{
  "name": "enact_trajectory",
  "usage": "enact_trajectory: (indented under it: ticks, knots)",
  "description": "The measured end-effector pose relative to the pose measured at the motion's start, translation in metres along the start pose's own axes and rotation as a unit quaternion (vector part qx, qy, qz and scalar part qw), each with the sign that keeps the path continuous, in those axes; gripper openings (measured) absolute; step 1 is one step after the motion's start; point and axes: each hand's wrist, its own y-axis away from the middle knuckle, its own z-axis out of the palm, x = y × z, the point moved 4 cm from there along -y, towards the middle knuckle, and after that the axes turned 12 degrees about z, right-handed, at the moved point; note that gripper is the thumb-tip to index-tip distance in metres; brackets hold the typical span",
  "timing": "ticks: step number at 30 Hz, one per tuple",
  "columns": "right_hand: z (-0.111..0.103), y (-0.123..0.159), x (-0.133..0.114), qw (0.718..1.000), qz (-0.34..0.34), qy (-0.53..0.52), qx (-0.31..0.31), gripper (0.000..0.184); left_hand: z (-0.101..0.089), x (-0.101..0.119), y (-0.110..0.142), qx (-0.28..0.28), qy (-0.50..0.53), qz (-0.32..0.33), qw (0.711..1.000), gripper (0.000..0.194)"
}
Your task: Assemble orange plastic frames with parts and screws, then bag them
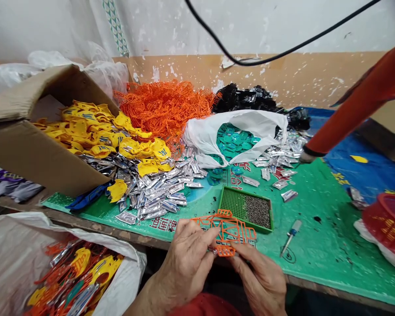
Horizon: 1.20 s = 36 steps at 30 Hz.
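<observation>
Between my two hands, over the table's front edge, is an orange plastic lattice frame (238,230). My left hand (189,250) has its fingers closed on the frame's left end, thumb and forefinger pinching near the lower edge. On the lower right side my right hand (259,274) grips the same frame with thumb and fingers. Some darker or silvery piece shows at the frame's underside, too small to make out. Just behind the frame lies a green tray (232,199) with many small dark screws (258,211) in its right half. A screwdriver (291,237) rests to the right.
A tipped cardboard box (48,153) spills yellow parts (95,127) at left. Behind are orange frames (164,103), silver pieces (161,193) and a white bag (204,136) of green parts. Low left stands an open sack (131,259); at right are a red basket (386,224) and slanting red pole (358,98).
</observation>
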Motion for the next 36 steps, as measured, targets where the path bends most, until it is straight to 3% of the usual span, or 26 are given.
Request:
enact_trajectory:
  ticks: [4, 9, 12, 21, 29, 36]
  knots:
    - [-0.002, -0.004, -0.005, 1.0, -0.021, 0.019, -0.001, 0.012, -0.004, 0.003, -0.004, 0.004, -0.02, 0.004, 1.0, 0.041]
    - [-0.002, -0.005, -0.017, 0.994, -0.091, 0.068, 0.001, 0.011, -0.001, 0.007, -0.003, -0.057, -0.057, 0.018, 0.997, 0.029]
    - [0.001, -0.003, -0.023, 0.989, -0.12, 0.087, -0.003, 0.011, 0.0, 0.009, -0.001, -0.056, -0.051, 0.043, 0.996, 0.023]
    - [-0.003, 0.007, -0.025, 0.984, -0.118, 0.108, 0.073, 0.009, -0.003, 0.011, -0.004, -0.073, -0.023, 0.085, 0.993, 0.028]
    - [-0.007, 0.002, -0.021, 0.988, -0.12, 0.094, 0.004, 0.013, 0.002, 0.015, -0.005, -0.091, -0.045, 0.115, 0.988, 0.023]
    - [-0.008, -0.004, -0.019, 0.994, -0.082, 0.03, -0.07, 0.01, 0.006, 0.017, 0.0, -0.163, -0.04, 0.101, 0.981, 0.026]
